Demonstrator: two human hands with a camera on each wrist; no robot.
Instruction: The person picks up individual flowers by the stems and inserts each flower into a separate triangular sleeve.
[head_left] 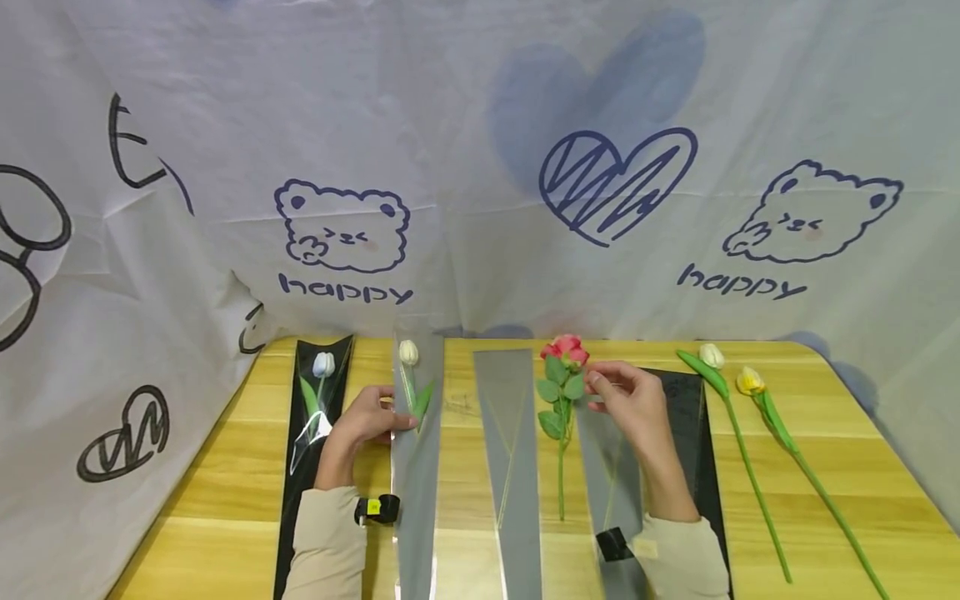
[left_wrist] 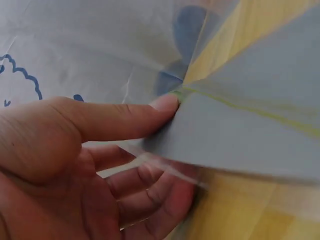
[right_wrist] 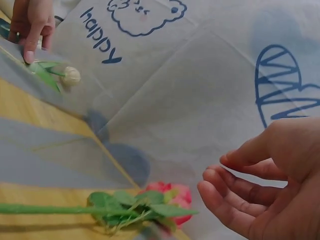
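Observation:
My left hand pinches the left edge of a grey, clear-fronted flower sleeve, which holds a white tulip with green leaves. In the left wrist view the thumb lies on top of the sleeve and the other fingers are beneath it. My right hand hovers just right of a pink rose with a leafy green stem, fingers loosely bent. Seen in the right wrist view, that hand has nothing between thumb and fingers, and the rose is apart from it.
A black sleeve with a pale blue tulip lies at the left. Two more grey sleeves flank the rose. Further right are a black sleeve, a white tulip and a yellow tulip. A printed cloth hangs behind.

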